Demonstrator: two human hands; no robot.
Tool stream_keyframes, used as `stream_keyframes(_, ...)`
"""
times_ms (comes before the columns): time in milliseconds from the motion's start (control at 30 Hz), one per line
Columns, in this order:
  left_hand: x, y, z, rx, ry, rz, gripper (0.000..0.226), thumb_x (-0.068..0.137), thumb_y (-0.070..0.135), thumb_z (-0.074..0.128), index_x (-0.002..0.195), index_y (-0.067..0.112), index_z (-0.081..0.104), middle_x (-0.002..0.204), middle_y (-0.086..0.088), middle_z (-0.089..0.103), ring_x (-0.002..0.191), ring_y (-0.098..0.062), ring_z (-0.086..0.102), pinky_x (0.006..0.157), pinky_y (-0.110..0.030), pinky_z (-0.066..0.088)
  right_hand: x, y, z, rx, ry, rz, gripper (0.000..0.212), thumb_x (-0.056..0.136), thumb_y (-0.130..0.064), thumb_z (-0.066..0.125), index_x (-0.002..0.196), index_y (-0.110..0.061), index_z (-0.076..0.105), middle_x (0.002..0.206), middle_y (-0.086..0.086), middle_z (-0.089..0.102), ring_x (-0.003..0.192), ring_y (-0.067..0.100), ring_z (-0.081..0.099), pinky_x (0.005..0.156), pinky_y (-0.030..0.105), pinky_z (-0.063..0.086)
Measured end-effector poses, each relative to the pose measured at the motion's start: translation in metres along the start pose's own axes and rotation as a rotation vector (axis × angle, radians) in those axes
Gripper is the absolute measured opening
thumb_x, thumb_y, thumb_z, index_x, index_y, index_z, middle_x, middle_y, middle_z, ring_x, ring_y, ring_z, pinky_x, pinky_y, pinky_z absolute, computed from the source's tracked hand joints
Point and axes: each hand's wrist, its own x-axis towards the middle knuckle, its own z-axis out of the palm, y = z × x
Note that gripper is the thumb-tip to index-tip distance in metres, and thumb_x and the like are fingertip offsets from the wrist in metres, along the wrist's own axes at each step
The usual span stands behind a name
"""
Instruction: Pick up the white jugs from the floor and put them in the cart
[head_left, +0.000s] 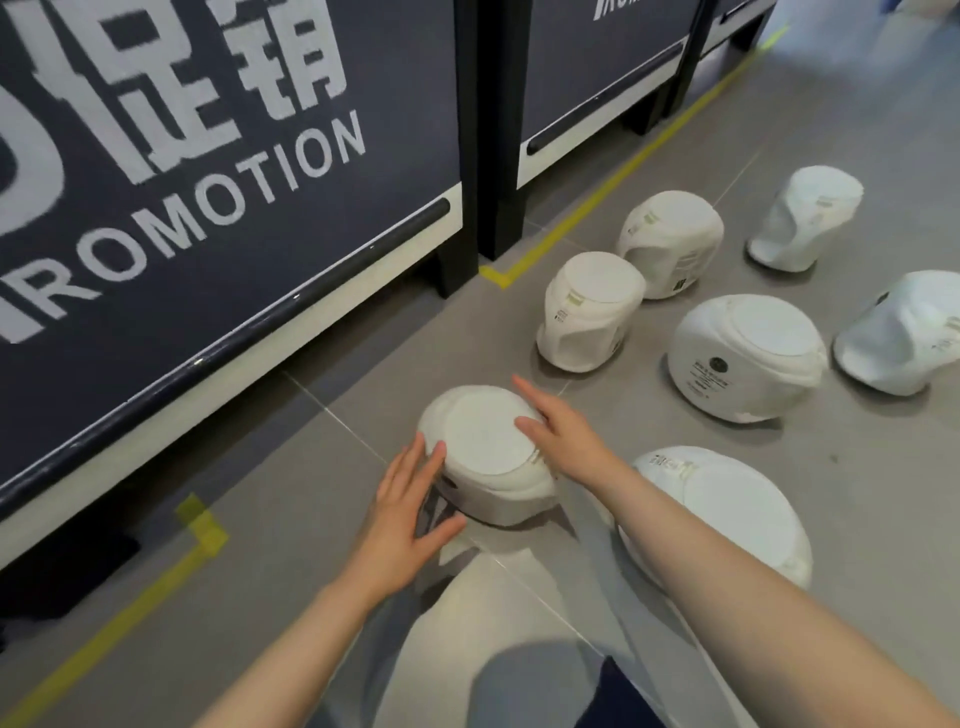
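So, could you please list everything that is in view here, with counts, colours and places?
jug between the hands: 1, white, on the floor, nearest.
other jugs: 6, white, on the floor to the right, e.g..
display panels: at least 2, dark with white lettering, left and behind.
tape lines: yellow, on the grey floor.
left hand: 1, fingers straight against the jug's left side.
right hand: 1, fingers straight on its right side.

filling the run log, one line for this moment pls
left hand open on nearest jug's side | right hand open on top | jug on floor
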Motion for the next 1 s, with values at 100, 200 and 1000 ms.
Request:
stream_keyframes(100,-0.005,-0.002,0.001,-0.101,0.041,-0.083,0.085,0.069,0.072,0.052,0.141,0.053,0.01,0.156,0.014,-0.005,0.144,-0.01,-0.004,0.113,-0.029,0.006,-0.012,0.009,0.001,0.04,0.036,0.037,0.07,0.085,-0.027,0.064,0.143,-0.031,0.025,0.147,0.001,0.035,0.137,0.013,0.029,0.108,0.02,0.019)
stream_keyframes(200,0.009,-0.011,-0.001,-0.167,0.06,-0.144,0.105,0.058,0.071,0.064,0.137,0.059,-0.004,0.155,0.016,0.0,0.145,-0.013,-0.005,0.117,-0.039,0.009,-0.038,0.03,0.006,-0.002,-0.053,0.018,0.094,0.071,-0.03,0.078,0.136,-0.046,0.011,0.14,-0.005,0.03,0.132,0.006,0.025,0.105,0.007,0.014)
stream_keyframes(1000,0.08,0.028,-0.042,-0.745,0.09,-0.457,0.089,0.071,0.038,0.074,0.142,0.037,0.02,0.134,0.0,0.046,0.112,-0.016,0.055,0.077,-0.023,0.052,0.012,-0.046,-0.03,0.288,0.178,0.066,0.038,0.086,-0.023,0.061,0.108,-0.053,0.05,0.11,-0.012,0.058,0.06,-0.009,0.053,0.067,0.01,0.044)
